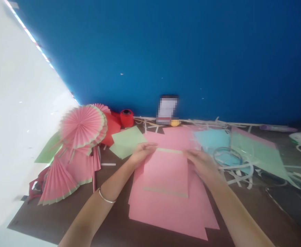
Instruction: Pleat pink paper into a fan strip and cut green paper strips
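A pink paper sheet (165, 173) with a pale green strip along its top and another near its bottom lies over larger pink sheets (165, 216). My left hand (142, 153) grips its upper left corner, fingers pressed together. At the upper right corner, my right hand (200, 161) pinches the same sheet between thumb and fingers. A silver bangle circles my left wrist. Left of my hands stand folded paper fans (80, 125), pink with green rims. Another pleated fan (60, 178) leans below them.
Light green paper (127, 140) and a red tape roll (127, 118) lie behind my left hand. A pixelated upright object (167, 109) stands against the blue wall (178, 51). Blue paper (213, 140), white strips (239, 175), a green sheet (258, 154) and a purple pen (277, 128) are rightward.
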The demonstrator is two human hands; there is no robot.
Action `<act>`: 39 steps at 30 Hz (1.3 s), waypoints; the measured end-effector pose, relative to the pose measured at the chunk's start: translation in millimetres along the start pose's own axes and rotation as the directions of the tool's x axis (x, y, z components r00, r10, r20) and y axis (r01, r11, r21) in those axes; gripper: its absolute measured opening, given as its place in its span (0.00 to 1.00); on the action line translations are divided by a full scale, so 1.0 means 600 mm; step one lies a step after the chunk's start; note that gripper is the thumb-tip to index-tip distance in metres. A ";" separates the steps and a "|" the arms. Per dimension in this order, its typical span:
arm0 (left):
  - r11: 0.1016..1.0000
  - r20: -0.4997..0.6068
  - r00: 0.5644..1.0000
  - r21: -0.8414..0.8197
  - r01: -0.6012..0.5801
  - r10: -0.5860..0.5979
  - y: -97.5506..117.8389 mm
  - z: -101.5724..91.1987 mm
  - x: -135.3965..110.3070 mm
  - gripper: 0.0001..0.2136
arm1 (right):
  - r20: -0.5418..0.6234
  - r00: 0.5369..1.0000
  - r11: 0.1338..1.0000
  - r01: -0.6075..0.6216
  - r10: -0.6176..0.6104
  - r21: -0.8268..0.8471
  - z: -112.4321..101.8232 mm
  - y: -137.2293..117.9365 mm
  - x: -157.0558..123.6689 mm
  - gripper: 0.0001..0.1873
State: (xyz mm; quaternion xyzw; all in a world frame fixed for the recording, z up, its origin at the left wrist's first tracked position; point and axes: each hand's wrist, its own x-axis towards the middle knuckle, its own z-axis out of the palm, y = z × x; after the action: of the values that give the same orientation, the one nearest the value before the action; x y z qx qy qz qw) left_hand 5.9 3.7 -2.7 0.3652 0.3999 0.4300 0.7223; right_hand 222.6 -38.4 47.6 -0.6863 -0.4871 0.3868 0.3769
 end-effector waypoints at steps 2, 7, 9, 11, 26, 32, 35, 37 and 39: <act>0.999 -0.091 0.995 0.032 -0.038 0.040 0.001 0.003 -0.002 0.19 | 0.021 1.000 1.000 -0.001 0.001 -0.013 0.002 0.008 0.005 0.18; 0.966 -0.129 0.980 0.231 -0.119 0.151 0.003 0.003 -0.004 0.19 | 0.002 0.988 0.984 0.152 -0.153 -0.096 0.000 0.014 0.017 0.22; 0.948 -0.085 0.982 0.284 -0.140 0.171 0.002 0.000 -0.003 0.19 | -0.055 0.972 0.965 0.221 -0.230 -0.138 0.003 0.006 0.020 0.22; 0.947 -0.050 0.985 0.289 -0.141 0.162 0.000 -0.002 -0.001 0.20 | -0.035 0.958 0.936 0.270 -0.284 -0.226 0.009 -0.009 0.022 0.21; 0.194 0.279 0.788 0.874 -0.445 0.549 -0.009 -0.003 -0.023 0.17 | 0.339 0.821 0.571 0.566 -0.460 -0.595 0.021 -0.012 0.061 0.15; -0.198 0.526 0.770 0.850 -0.488 0.361 -0.041 0.023 -0.041 0.21 | 0.348 0.758 0.481 0.629 -0.551 -0.611 0.059 0.032 -0.008 0.25; -0.247 0.518 0.798 0.853 -0.459 0.309 -0.047 0.028 -0.052 0.22 | 0.436 0.746 0.468 0.660 -0.504 -0.588 0.068 0.053 -0.027 0.26; -0.248 0.501 0.812 0.863 -0.440 0.301 -0.045 0.028 -0.059 0.22 | 0.407 0.779 0.468 0.617 -0.477 -0.633 0.062 0.063 -0.025 0.27; -0.243 0.471 0.828 0.879 -0.411 0.305 -0.041 0.029 -0.066 0.23 | 0.357 0.806 0.457 0.570 -0.473 -0.683 0.054 0.073 -0.018 0.26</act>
State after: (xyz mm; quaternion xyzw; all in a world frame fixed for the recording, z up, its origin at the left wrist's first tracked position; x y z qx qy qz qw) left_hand 17.1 -44.7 -6.5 0.8855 0.4281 0.1684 0.0653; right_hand 207.8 -54.9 -3.3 -0.5719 -0.8098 0.0483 0.1217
